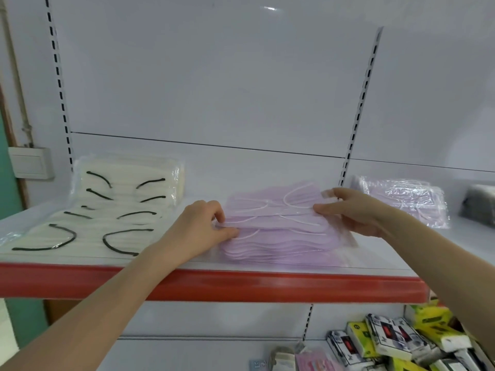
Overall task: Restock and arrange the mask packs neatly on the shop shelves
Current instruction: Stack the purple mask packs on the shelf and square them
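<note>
Head view: a person faces a white metal shop shelf with a red front strip (214, 285), both bare arms stretched out to it.
Task's thing: a clear-wrapped pack of lilac face masks with white ear loops (276, 214), uppermost on a loose pile of lilac mask packs (281, 247) at the middle of the shelf, near its front edge.
Left hand (203, 226): fingers curled, pinching the pack's left end.
Right hand (353, 212): thumb above and fingers beneath, pinching the pack's right end.
Key relation: the pack's long axis runs left to right along the shelf front, so it lies between the hands, one at each short end. Neither hand is nearer.
Lifted or resting: I cannot tell.
Next move, as I judge it: squaring the pack over the fanned pile needs both ends to travel together.
Neighbours: cream mask packs with black ear loops (107, 210) lie to the left, and another wrapped lilac pack (407, 202) well off to the right.
</note>
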`<state>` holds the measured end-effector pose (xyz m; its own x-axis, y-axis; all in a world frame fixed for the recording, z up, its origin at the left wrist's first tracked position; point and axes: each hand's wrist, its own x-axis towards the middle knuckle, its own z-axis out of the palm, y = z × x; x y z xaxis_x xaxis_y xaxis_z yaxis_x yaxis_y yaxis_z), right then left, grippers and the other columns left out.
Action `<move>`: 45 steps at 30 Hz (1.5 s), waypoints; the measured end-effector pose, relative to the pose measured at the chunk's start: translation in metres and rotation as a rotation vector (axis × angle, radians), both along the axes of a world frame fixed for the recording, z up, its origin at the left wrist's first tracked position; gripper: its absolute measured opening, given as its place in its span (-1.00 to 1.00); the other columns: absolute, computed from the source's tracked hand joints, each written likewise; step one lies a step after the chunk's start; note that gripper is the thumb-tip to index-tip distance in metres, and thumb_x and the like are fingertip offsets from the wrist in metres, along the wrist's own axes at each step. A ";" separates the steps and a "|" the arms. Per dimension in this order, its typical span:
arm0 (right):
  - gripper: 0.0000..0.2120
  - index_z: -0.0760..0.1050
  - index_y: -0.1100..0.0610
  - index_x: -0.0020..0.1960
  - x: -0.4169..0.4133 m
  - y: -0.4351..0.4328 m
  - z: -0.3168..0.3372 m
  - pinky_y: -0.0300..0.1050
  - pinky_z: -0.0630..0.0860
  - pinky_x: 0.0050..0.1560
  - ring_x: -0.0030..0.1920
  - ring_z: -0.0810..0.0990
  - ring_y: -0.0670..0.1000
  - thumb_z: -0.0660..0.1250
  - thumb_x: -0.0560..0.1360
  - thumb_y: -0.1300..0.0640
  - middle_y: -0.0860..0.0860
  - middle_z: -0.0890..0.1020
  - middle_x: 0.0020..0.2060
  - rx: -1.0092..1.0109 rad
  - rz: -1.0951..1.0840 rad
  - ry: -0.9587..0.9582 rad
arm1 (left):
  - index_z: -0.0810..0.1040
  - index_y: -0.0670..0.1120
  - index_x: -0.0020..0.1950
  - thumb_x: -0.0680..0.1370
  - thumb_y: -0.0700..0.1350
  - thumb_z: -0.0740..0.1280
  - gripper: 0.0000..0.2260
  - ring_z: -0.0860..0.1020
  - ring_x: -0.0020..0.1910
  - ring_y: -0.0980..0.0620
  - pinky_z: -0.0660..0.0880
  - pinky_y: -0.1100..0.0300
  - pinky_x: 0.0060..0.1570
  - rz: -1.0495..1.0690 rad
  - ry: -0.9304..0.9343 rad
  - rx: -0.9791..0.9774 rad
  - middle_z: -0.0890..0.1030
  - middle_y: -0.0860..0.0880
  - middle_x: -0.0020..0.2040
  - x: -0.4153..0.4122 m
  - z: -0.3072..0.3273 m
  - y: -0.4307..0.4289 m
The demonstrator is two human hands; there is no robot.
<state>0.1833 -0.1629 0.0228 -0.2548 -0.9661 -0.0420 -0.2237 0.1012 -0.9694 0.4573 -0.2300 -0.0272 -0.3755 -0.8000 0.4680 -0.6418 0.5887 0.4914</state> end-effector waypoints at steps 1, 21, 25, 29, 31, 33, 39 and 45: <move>-0.76 0.45 0.10 -0.02 -0.001 0.000 0.000 -0.18 0.61 -0.25 -0.34 0.62 -0.03 0.39 0.41 0.35 0.06 0.65 -0.27 -0.032 -0.010 -0.018 | 0.46 -0.04 -0.13 0.38 0.09 0.47 -0.72 0.45 -0.17 0.05 0.27 0.42 -0.31 -0.001 0.019 0.010 0.45 0.02 -0.18 0.000 0.000 0.000; -0.69 0.48 0.11 0.02 -0.016 0.012 0.015 -0.18 0.63 -0.14 -0.24 0.66 -0.05 0.32 0.41 0.45 0.00 0.65 -0.12 -0.541 0.082 -0.069 | 0.55 -0.08 -0.13 0.45 -0.17 0.43 -0.92 0.58 -0.45 0.18 0.47 0.36 -0.47 -0.197 0.772 0.689 0.64 0.07 -0.35 -0.031 0.036 -0.008; -0.80 0.50 0.17 0.00 -0.036 0.014 0.008 -0.22 0.62 -0.11 -0.27 0.65 -0.08 0.35 0.43 0.37 0.07 0.62 -0.11 -0.466 0.032 -0.068 | 0.55 -0.13 -0.10 0.44 -0.26 0.43 -0.90 0.60 -0.40 0.13 0.49 0.34 -0.40 -0.212 0.874 0.567 0.64 0.04 -0.36 -0.053 0.038 0.002; -0.85 0.52 0.23 0.06 -0.075 0.022 0.002 -0.25 0.60 -0.07 -0.18 0.64 -0.05 0.32 0.49 0.26 0.07 0.64 -0.07 -0.346 0.054 -0.078 | 0.52 -0.06 -0.18 0.45 -0.30 0.41 -0.84 0.57 -0.43 0.19 0.45 0.40 -0.43 -0.229 0.895 0.367 0.61 0.10 -0.42 -0.093 0.044 0.019; -0.87 0.53 0.21 0.05 -0.103 0.031 0.003 -0.23 0.62 -0.11 -0.20 0.62 -0.05 0.29 0.51 0.23 0.04 0.66 -0.13 -0.324 0.046 -0.041 | 0.52 -0.05 -0.19 0.44 -0.29 0.42 -0.83 0.56 -0.29 0.09 0.51 0.28 -0.21 -0.238 0.885 0.287 0.60 0.03 -0.30 -0.123 0.045 0.029; -0.90 0.53 0.17 0.01 -0.133 0.042 0.007 -0.25 0.61 -0.19 -0.23 0.63 -0.06 0.30 0.51 0.22 0.01 0.66 -0.18 -0.352 0.010 -0.013 | 0.51 -0.05 -0.21 0.43 -0.30 0.42 -0.82 0.53 -0.26 0.05 0.50 0.17 -0.09 -0.261 0.904 0.247 0.59 0.04 -0.32 -0.158 0.044 0.039; -0.20 0.54 0.14 0.08 -0.214 0.071 0.007 -0.25 0.58 -0.19 -0.13 0.67 -0.05 0.62 -0.04 -0.22 0.01 0.69 -0.10 -0.469 0.022 -0.013 | 0.52 -0.05 -0.16 0.43 -0.28 0.43 -0.84 0.53 -0.20 0.05 0.52 0.13 -0.06 -0.299 0.921 0.278 0.58 -0.02 -0.21 -0.244 0.031 0.062; -0.64 0.48 0.16 0.11 -0.259 0.083 -0.031 -0.21 0.61 -0.17 -0.16 0.65 -0.06 0.46 0.35 0.26 0.07 0.65 -0.09 -0.323 0.069 0.005 | 0.45 -0.01 0.10 0.36 -0.30 0.48 -0.60 0.60 -0.16 0.29 0.50 0.42 -0.17 -0.347 0.698 0.446 0.62 0.14 -0.05 -0.266 0.004 0.069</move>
